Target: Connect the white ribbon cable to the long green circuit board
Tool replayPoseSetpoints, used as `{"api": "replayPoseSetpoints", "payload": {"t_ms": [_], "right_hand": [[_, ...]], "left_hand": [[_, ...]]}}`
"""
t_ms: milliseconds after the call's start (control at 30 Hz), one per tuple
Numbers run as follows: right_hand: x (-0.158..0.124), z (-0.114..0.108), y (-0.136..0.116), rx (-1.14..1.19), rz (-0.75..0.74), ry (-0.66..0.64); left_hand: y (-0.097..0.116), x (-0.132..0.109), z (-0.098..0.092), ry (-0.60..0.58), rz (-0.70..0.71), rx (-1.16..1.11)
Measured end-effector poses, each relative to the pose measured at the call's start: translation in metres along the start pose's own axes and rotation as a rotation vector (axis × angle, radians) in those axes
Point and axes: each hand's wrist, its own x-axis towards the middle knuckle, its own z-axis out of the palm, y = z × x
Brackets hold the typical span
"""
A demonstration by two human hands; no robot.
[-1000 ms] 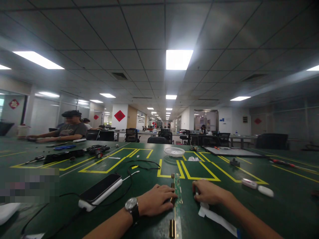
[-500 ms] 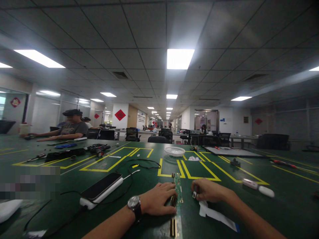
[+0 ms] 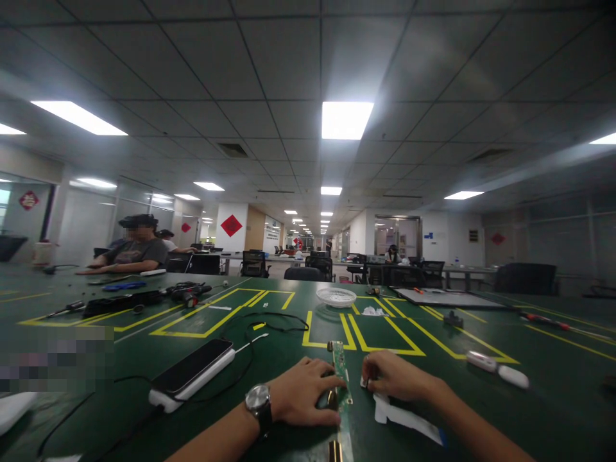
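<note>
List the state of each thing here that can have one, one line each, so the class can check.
Left hand: spread, resting on the circuit board
Circuit board: lying lengthwise, partly covered
Right hand: closed on a small white piece
White strip: bent
Phone: face up, screen dark
Wristwatch: worn
White basket: upright, contents unclear
Ceiling light: lit

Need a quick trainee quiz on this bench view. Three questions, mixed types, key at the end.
1. True or false: the bare left hand touches the narrow green circuit board.
2. Which is nearest the bare right hand?
A) round white plastic basket
B) flat white strip with a blue end
C) long red-and-black tool
3. Fill in the colour: the rectangular black-screened phone lies on a long ____ block.

Key: 1. True; 2. B; 3. white
</note>
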Motion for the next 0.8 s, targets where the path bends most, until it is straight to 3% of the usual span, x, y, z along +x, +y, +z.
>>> {"api": "replayPoseSetpoints", "payload": {"t_ms": [300,500,800], "right_hand": [[0.007,0.018,0.0,-0.024,-0.017,0.083],[0.006,0.019,0.001,-0.038,-0.025,0.085],[0.009,0.021,0.002,-0.005,-0.026,0.087]], "left_hand": [[-0.002,0.008,0.008,0.036,-0.078,-0.051],[-0.005,0.009,0.019,-0.011,-0.101,-0.19],[-0.006,0.007,0.018,0.006,-0.119,-0.192]]}}
